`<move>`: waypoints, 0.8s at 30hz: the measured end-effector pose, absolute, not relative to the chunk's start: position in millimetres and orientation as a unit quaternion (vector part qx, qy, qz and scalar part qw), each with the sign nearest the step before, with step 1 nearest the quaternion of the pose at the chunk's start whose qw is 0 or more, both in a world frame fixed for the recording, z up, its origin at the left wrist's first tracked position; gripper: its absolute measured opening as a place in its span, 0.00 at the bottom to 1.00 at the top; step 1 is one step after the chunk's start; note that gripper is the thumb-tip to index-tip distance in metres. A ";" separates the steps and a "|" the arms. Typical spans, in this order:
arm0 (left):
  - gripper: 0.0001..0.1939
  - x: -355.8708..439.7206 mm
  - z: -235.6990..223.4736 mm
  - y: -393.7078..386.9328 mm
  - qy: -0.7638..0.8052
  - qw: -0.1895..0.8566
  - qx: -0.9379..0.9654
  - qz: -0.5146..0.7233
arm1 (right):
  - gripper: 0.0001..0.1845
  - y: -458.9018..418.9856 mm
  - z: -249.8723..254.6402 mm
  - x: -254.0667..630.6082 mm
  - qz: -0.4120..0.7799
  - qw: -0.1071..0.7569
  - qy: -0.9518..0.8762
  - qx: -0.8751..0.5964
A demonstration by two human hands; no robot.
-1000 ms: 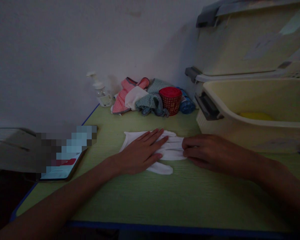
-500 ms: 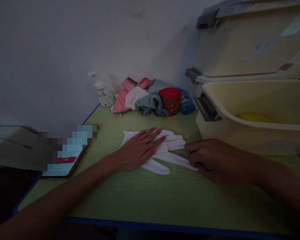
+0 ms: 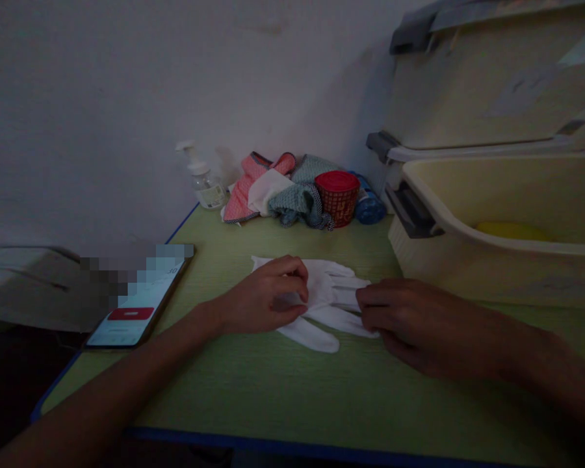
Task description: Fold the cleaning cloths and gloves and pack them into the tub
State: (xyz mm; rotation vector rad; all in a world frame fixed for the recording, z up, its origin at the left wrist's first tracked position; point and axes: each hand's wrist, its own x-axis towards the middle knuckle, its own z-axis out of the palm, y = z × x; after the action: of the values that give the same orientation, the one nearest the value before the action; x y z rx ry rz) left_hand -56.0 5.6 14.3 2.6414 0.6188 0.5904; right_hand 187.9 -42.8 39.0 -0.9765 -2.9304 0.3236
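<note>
A white glove lies flat on the green table, cuff to the left and fingers pointing right. My left hand rests on the glove's palm part with its fingers curled in, pinching the fabric. My right hand is closed on the glove's fingertips at the right. The light is dim.
A phone with a lit screen lies at the table's left edge. Along the back wall stand a pump bottle, a pile of cloths, a red cup and a blue object. Cream plastic bins fill the right side.
My left hand went from lying flat on the glove to curling its fingers into the fabric. My right hand pulled the glove's fingers out rightward and stays pinched on them.
</note>
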 end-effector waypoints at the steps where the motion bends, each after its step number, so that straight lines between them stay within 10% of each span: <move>1: 0.05 -55.8 15.6 4.7 0.212 0.168 0.942 0.198 | 0.10 -43.0 38.5 188.4 0.099 0.022 -0.944 -0.313; 24: 0.09 -48.9 13.1 -8.4 0.134 -0.087 0.961 0.226 | 0.09 -44.3 38.8 187.2 0.099 0.017 -0.944 -0.315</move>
State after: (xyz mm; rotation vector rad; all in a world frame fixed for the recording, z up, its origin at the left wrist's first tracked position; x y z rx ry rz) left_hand -48.9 -8.4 13.1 3.1980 0.4469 0.7518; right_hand 187.2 -44.3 38.8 -0.9803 -2.9330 0.3077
